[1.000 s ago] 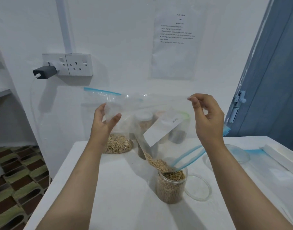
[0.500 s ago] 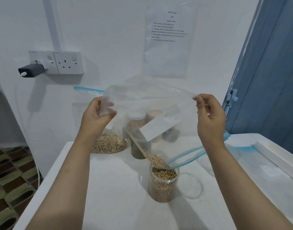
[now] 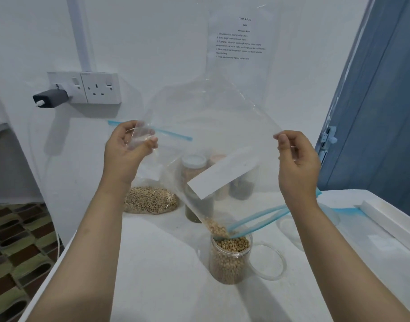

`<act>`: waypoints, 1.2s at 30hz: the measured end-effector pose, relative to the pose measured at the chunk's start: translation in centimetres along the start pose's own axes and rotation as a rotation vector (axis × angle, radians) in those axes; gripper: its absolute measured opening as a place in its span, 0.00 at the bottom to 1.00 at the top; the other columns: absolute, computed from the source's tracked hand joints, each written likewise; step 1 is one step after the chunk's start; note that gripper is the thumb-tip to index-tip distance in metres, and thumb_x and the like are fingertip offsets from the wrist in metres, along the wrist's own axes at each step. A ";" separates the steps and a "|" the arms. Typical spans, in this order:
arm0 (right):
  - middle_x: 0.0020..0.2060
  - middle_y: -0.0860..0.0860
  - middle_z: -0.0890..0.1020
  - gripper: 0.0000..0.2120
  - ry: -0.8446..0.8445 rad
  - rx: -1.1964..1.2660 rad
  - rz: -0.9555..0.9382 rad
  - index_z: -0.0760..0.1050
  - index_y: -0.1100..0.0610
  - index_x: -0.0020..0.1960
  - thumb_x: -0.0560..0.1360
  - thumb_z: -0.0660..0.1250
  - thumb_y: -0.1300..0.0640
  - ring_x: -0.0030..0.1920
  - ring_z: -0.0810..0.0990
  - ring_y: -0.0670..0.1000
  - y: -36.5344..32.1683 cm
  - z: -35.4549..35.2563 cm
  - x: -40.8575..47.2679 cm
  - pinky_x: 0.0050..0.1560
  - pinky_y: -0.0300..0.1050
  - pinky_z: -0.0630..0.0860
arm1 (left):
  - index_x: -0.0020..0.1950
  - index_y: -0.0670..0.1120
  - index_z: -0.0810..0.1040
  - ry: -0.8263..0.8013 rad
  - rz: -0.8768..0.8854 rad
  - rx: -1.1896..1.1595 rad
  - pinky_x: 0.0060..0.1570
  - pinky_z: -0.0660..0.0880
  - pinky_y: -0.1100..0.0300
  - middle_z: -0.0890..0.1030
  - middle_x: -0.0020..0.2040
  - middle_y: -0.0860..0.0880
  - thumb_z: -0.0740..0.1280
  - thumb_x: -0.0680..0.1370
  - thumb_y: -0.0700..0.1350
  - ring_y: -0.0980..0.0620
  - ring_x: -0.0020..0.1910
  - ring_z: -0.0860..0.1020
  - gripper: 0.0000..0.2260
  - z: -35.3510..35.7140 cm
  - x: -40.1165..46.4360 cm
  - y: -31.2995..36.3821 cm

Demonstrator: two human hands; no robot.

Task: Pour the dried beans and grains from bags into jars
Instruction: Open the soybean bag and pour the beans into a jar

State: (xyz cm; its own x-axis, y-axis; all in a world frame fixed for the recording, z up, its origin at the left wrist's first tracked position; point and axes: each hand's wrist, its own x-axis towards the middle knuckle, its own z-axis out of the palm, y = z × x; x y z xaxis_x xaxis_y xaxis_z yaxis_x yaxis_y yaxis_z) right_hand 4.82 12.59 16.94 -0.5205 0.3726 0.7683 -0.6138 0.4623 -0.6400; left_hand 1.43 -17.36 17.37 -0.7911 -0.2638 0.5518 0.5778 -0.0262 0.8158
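Bag (image 3: 211, 126) lifted higher; remaining beans (image 3: 216, 228) blurred.

Both my forearms reach forward and up; my left hand (image 3: 127, 149) and right hand (image 3: 297, 159) each pinch with curled fingers.

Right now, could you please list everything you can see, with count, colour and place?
zip bag: one, clear with blue zip, upturned above the open jar
open jar: one, clear, nearly full of tan beans, table centre
lid: one, clear, beside that jar
grain bag: one, clear, beige grain, by the wall
closed jars: several, behind the zip bag
table: one, white
socket: one double, white, wall
charger: one, dark, plugged in
paper sheet: one, wall
left hand: holds bag corner
right hand: pinches other corner
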 end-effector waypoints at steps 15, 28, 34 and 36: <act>0.43 0.39 0.80 0.08 0.000 -0.001 0.007 0.77 0.49 0.49 0.83 0.61 0.55 0.43 0.75 0.40 0.2 -0.1 0.3 0.46 0.39 0.70 | 0.54 0.53 0.76 -0.002 0.035 0.017 0.45 0.80 0.58 0.80 0.60 0.39 0.74 0.74 0.39 0.50 0.43 0.82 0.13 0.3 0.4 -0.2; 0.41 0.39 0.79 0.08 0.048 0.014 0.041 0.77 0.51 0.48 0.83 0.61 0.55 0.43 0.75 0.42 0.4 -0.2 -0.6 0.46 0.40 0.71 | 0.54 0.54 0.77 -0.017 0.036 -0.014 0.47 0.79 0.57 0.81 0.58 0.41 0.77 0.70 0.44 0.47 0.47 0.82 0.16 0.5 0.6 0.2; 0.40 0.40 0.78 0.09 0.066 0.058 0.072 0.76 0.44 0.47 0.83 0.61 0.54 0.41 0.73 0.44 0.7 -0.8 -0.7 0.45 0.41 0.71 | 0.61 0.53 0.71 0.014 -0.040 -0.359 0.60 0.76 0.56 0.85 0.54 0.46 0.74 0.73 0.35 0.50 0.56 0.81 0.23 2.6 -0.5 -0.4; 0.40 0.40 0.78 0.09 0.054 0.076 0.066 0.77 0.45 0.47 0.83 0.61 0.55 0.40 0.74 0.43 0.8 -1.0 -1.0 0.46 0.42 0.71 | 0.64 0.53 0.68 0.000 -0.132 -0.521 0.64 0.74 0.54 0.84 0.56 0.47 0.77 0.71 0.40 0.50 0.58 0.80 0.27 3.4 -1.4 -1.7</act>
State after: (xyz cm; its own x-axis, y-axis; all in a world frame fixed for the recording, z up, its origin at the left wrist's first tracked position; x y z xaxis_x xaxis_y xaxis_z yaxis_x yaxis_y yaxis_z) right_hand 5.44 13.41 15.68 -0.5295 0.4439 0.7228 -0.6238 0.3737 -0.6865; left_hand 0.89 -13.66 15.81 -0.8639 -0.2259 0.4502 0.4963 -0.5341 0.6844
